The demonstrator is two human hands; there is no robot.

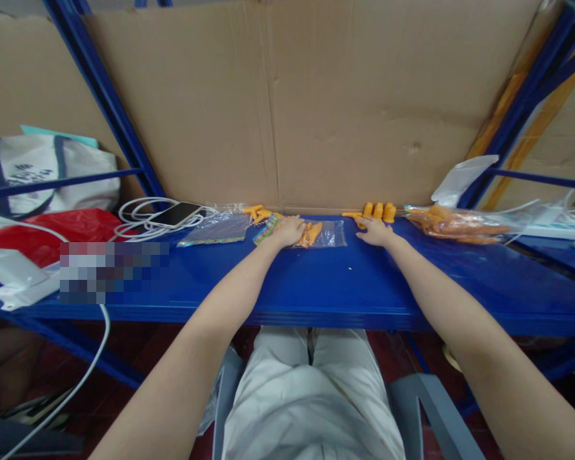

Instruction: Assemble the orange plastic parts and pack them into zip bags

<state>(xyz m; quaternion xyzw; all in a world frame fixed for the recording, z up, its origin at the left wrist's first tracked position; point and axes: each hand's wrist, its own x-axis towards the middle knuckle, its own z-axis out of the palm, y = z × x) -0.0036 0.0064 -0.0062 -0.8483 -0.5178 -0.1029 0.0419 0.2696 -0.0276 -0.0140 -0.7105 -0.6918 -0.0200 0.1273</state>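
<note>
My left hand (290,232) lies with fingers stretched out over a clear plastic bag (334,234) with a colourful top strip. Orange plastic pieces (310,234) show inside this bag, beside my fingers. At the right, my right hand (376,232) has its thumb apart from its fingers. Its fingertips are at a small orange piece (352,215), partly hidden; I see no firm grip on it. Just behind that hand, several orange finger-shaped pieces (378,211) stand upright in a row. More loose orange pieces (259,214) lie behind and left of my left hand.
A flat clear bag (215,230) lies to the left, near a phone (176,214) and a coiled white cable (137,217). To the right is a bulging bag of orange pieces (453,225). Cardboard (340,115) walls the back of the blue table (326,284).
</note>
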